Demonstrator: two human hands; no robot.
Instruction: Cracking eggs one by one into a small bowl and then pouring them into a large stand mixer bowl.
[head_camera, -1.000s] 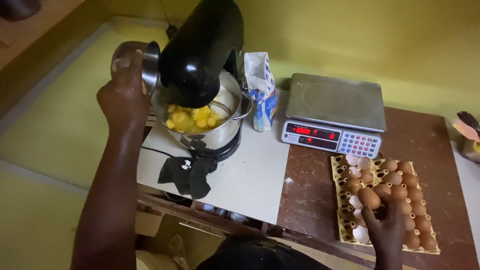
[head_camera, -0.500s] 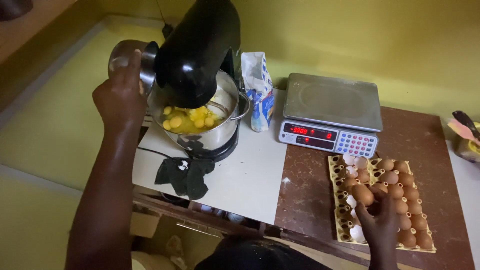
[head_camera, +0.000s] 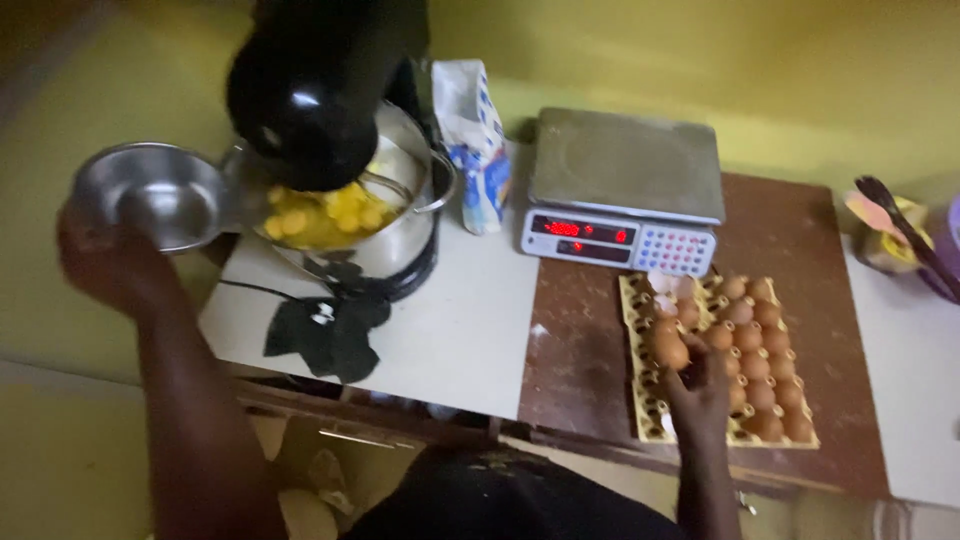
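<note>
A white-and-blue bag (head_camera: 472, 140) stands near the white counter's (head_camera: 470, 330) back edge; beside it, the scale's red-lit display (head_camera: 588, 229).

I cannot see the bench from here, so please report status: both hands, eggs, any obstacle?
Left hand grips small steel bowl beside mixer bowl of yolks. Right hand closes on brown egg over egg tray. No obstacle between.

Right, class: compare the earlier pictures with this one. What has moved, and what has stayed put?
The left hand has drawn the small steel bowl back from the mixer bowl, now upright. The right hand stays at the egg tray, now gripping a brown egg. Scale, bag and black cloth are unchanged.
</note>
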